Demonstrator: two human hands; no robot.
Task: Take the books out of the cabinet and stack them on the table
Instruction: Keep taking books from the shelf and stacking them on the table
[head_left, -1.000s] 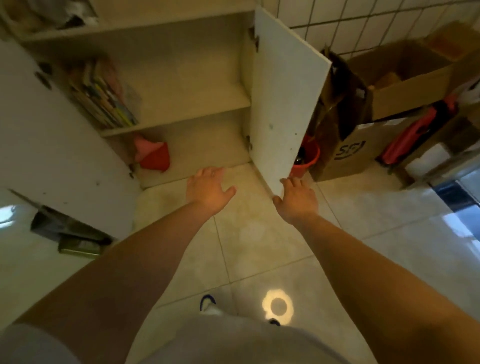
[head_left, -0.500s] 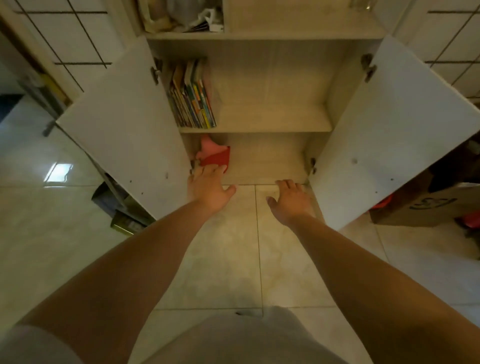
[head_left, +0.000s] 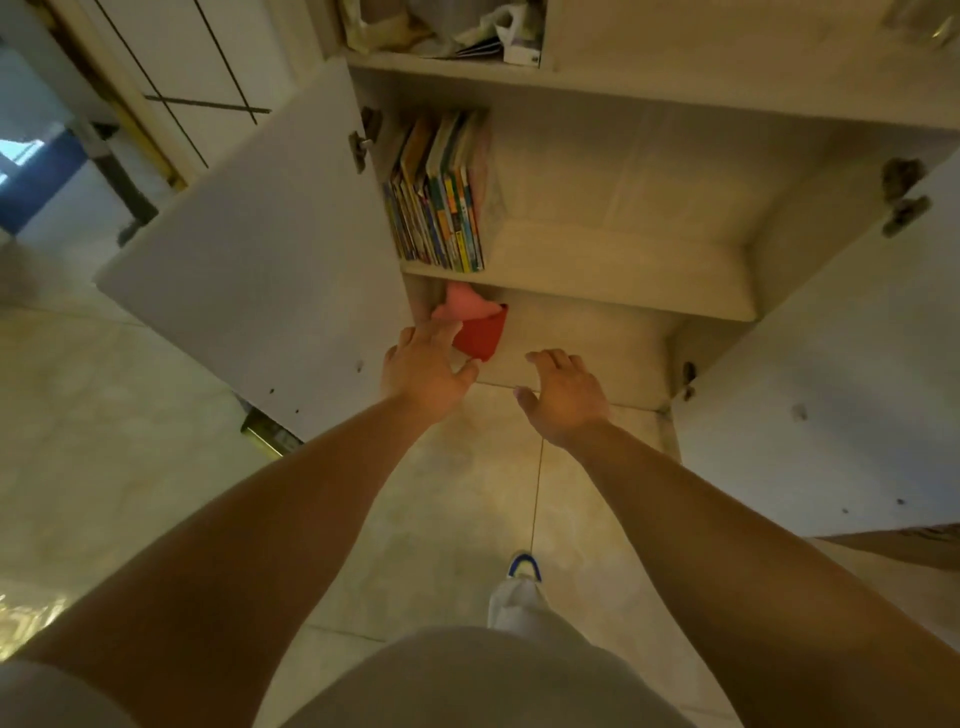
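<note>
Light: dim, warm yellow indoors; cool daylight upper left.
Glare: floor (head_left: 31, 618) sheen lower left.
Blur: soft overall.
Distortion: wide-angle bending at edges.

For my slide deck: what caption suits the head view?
Both open hands reach toward the open cabinet holding upright books.

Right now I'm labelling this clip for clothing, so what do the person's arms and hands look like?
Both forearms are bare right down to the left hand and right hand: no gloves, watch, rings or bracelets show. A pale grey short sleeve edges the left upper arm at the frame's bottom corner. The right arm's sleeve is out of view.
</note>
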